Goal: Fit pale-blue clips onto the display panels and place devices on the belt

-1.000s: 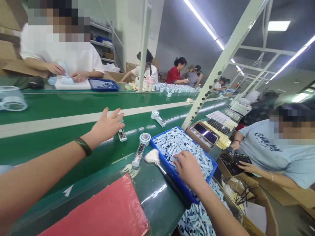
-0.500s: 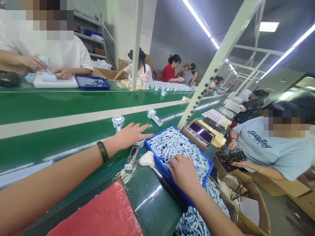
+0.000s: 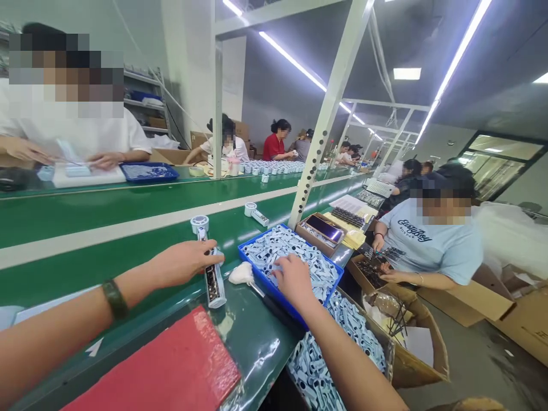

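Note:
My left hand (image 3: 188,262), a dark bangle on its wrist, has its fingers closed over the upper part of a light-blue handheld fan (image 3: 215,290). The fan's handle is open on top and shows dark and brass-coloured inner parts; its head is partly hidden by my fingers. Over a blue tray (image 3: 338,283), my right hand (image 3: 294,278) reaches in with fingers curled down among light-blue plastic handle covers (image 3: 274,245). What its fingertips hold is hidden. Two similar fans lie beyond on the green belt: one fan (image 3: 200,224) behind my left hand, another fan (image 3: 256,213) farther right.
A white-headed, dark-handled tool (image 3: 242,274) lies between fan and tray. A red pad (image 3: 162,365) covers the near bench. More covers fill a box (image 3: 314,371) below. A metal post (image 3: 319,131) rises behind the tray. Co-workers sit across the belt and at right, one in a light-blue shirt (image 3: 428,240).
My left hand has gone from spread fingers above the belt to a grip on the near fan. My right hand stays in the tray, fingers curled. The camera view has shifted.

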Demonstrator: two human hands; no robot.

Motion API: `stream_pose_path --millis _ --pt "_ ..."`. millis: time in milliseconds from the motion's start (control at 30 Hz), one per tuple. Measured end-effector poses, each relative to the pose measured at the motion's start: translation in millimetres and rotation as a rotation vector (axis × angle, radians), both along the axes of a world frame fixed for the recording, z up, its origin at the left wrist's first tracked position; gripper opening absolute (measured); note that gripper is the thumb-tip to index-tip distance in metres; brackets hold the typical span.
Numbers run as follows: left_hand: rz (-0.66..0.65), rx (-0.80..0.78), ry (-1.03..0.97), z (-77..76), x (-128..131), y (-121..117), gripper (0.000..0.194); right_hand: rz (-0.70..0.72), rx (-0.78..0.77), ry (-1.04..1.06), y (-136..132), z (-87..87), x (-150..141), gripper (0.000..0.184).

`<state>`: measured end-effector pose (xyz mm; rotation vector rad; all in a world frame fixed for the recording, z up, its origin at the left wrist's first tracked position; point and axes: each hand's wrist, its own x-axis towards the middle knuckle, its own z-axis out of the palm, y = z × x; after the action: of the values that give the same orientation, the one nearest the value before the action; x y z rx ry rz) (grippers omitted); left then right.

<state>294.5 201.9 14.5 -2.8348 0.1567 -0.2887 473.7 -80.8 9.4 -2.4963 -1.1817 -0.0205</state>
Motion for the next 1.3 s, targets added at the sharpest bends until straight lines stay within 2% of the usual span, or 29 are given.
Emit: stream_pose_path --millis 100,167,267,333,400,500,600,767,900,1000,1067,1133,1233,1300 --pt "0.085 0.03 -0.056 5.4 -52 -25 0.041 0.038 0.13 0.058 -12 5.2 -9 0.027" --pt "0.073 -0.012 -0.106 1.5 -90 -49 0.034 0.11 0.187 0.114 -18 3.4 -26 0.03" --pt "0.097 -0.211 -0.086 -14.9 -137 -97 0.026 0.292 0.302 0.287 -22 -8.2 -63 0.033" --pt "0.182 -0.363 -0.03 -26.9 -151 -126 0.026 0.426 0.363 0.444 -23 -17.0 -90 0.035" --pt "0.24 -0.491 -0.014 -35.2 -154 -144 0.026 0.484 0.351 0.583 -22 -22.3 -114 0.033" --pt "0.231 -0.636 -0.055 -37.9 -150 -147 0.023 0.465 0.242 0.677 -15 -21.2 -139 0.017" --pt "0.143 -0.725 -0.09 -33.6 -146 -138 0.027 0.438 0.119 0.574 -4 -14.6 -151 0.004" --pt "-0.024 -0.925 -0.151 -32.1 -143 -132 0.015 0.454 -0.041 0.331 1 -8.0 -160 0.008" --pt "0.033 -1.01 -0.125 -36.1 -140 -131 0.021 0.461 0.046 0.321 -4 -13.9 -160 0.007" --pt "0.099 -1.059 -0.099 -36.8 -138 -130 0.02 0.439 0.19 0.513 -2 -29.4 -156 0.009" --pt "0.083 -1.044 -0.1 -34.7 -138 -131 0.019 0.438 0.256 0.676 1 -41.0 -155 0.011" --pt "0.028 -0.964 -0.131 -30.4 -140 -134 0.022 0.439 0.27 0.757 1 -47.9 -155 0.012" --pt "0.012 -0.734 -0.191 -25.6 -149 -140 0.027 0.463 0.185 0.701 -6 -45.6 -158 0.029" --pt "0.046 -0.606 -0.226 -29.8 -157 -143 0.028 0.498 0.105 0.625 -12 -39.1 -162 0.038"
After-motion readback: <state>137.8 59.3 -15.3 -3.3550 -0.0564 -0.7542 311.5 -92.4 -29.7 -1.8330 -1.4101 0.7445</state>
